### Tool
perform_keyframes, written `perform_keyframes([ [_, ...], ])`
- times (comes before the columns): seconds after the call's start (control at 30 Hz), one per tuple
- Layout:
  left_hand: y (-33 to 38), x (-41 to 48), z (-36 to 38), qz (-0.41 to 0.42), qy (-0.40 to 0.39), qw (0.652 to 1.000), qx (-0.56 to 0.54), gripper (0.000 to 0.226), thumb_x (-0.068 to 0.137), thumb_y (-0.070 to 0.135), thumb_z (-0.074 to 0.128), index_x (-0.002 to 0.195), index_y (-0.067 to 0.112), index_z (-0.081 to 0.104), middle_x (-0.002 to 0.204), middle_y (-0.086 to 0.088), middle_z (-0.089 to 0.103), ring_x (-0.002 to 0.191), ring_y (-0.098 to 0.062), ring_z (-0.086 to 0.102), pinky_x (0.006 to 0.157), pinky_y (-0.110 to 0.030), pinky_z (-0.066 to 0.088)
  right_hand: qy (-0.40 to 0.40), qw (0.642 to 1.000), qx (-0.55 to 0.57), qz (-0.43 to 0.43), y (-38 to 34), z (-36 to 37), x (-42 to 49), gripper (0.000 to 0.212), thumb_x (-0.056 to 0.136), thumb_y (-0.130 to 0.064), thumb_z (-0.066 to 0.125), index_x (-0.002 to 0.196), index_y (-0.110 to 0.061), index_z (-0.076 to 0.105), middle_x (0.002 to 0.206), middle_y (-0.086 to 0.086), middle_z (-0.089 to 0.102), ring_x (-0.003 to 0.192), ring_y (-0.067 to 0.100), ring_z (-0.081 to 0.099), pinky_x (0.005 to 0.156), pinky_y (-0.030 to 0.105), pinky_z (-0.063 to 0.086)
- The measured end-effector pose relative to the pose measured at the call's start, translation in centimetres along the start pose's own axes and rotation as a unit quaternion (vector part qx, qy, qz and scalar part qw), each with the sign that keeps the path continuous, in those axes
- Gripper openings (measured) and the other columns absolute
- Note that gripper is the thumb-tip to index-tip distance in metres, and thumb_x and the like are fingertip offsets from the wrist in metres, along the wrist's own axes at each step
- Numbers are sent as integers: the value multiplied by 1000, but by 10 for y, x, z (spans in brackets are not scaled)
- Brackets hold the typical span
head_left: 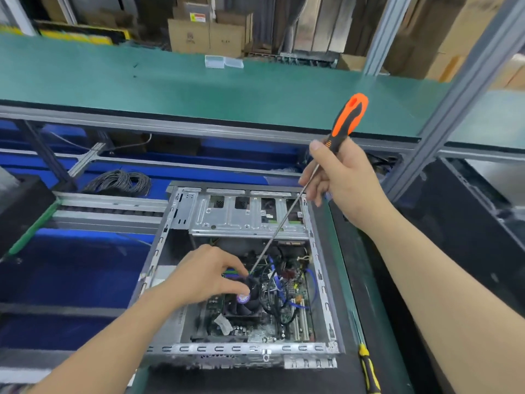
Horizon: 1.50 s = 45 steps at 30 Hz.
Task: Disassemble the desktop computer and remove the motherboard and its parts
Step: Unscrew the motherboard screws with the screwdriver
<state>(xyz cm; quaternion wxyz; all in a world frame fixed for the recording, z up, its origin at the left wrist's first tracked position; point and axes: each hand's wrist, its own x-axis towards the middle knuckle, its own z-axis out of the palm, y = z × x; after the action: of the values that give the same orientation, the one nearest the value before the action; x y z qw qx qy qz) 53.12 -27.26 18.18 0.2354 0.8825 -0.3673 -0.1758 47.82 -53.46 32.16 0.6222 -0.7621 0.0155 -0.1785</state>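
Observation:
An open desktop case lies in front of me with its side panel off. Inside, the green motherboard carries a black CPU cooler fan and a tangle of black and blue cables. My right hand grips a long screwdriver by its orange-and-black handle. The thin shaft slants down to a tip near the fan's upper edge. My left hand reaches into the case, fingertips curled on the top of the fan beside the shaft's tip. A silver drive cage spans the case's far end.
A second screwdriver with a yellow-and-black handle lies on the mat right of the case. Coiled grey cable sits at the left rear. A green shelf runs across above, holding clear plastic boxes. A black computer case stands right.

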Motion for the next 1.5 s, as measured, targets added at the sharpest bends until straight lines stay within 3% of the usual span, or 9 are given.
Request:
perform_keyframes([
  [0.43,12,13,8,-26,38,989,-144,25,95,23,56,71,24,60,56,5,50,50,-10,40,55,-30,37,66,997,-47,-2,3,-23,-20,19,106,-32,51,100,-15,48,72,17,70,49,36,60,40,32,43],
  [0.57,32,29,16,-164,-55,829,-532,20,86,14,42,68,8,48,62,-9,41,48,-17,26,48,-26,20,92,986,-135,-8,15,-24,-35,16,105,-34,51,97,-20,52,71,9,71,49,32,62,45,26,44],
  [0.63,40,39,24,-186,-114,796,-565,28,92,14,40,66,8,49,62,-5,45,49,-16,27,49,-28,18,93,979,-183,-12,21,-21,-44,16,105,-36,51,97,-21,52,70,3,71,50,23,63,47,25,45],
  [0.77,56,63,52,-21,-99,987,-126,40,101,31,50,70,15,71,52,7,60,44,-7,51,52,-26,36,104,957,-270,-31,28,-11,-62,17,104,-38,51,94,-24,50,68,0,69,53,18,63,57,37,49],
  [0.87,60,79,82,116,-103,973,171,27,104,31,50,100,19,74,88,-6,75,80,-24,70,69,-32,50,98,949,-296,-40,33,-3,-74,16,105,-35,52,93,-26,47,62,5,63,51,22,57,54,39,43],
  [0.97,63,91,96,169,-110,917,345,23,99,23,50,111,18,69,99,-9,74,87,-34,71,67,-38,52,96,945,-312,-32,39,3,-83,17,106,-34,52,94,-24,47,58,2,58,51,20,52,50,35,40],
  [1.17,52,99,87,174,-61,897,401,33,105,40,42,123,25,65,100,-5,74,90,-31,73,69,-35,49,101,950,-293,-23,43,4,-92,15,106,-37,52,98,-23,49,64,4,64,60,23,65,59,43,46],
  [1.33,32,90,61,96,-19,940,326,50,99,55,48,68,17,57,61,5,44,65,-25,61,59,-31,42,145,956,-251,-31,43,4,-92,14,104,-40,50,101,-26,50,68,6,66,57,28,64,58,46,50],
  [1.5,16,79,53,16,-63,981,182,60,87,68,64,54,18,55,52,6,55,55,-11,54,53,-27,38,143,955,-257,-24,49,15,-87,16,104,-39,50,98,-24,51,69,7,66,59,26,65,61,46,50],
])
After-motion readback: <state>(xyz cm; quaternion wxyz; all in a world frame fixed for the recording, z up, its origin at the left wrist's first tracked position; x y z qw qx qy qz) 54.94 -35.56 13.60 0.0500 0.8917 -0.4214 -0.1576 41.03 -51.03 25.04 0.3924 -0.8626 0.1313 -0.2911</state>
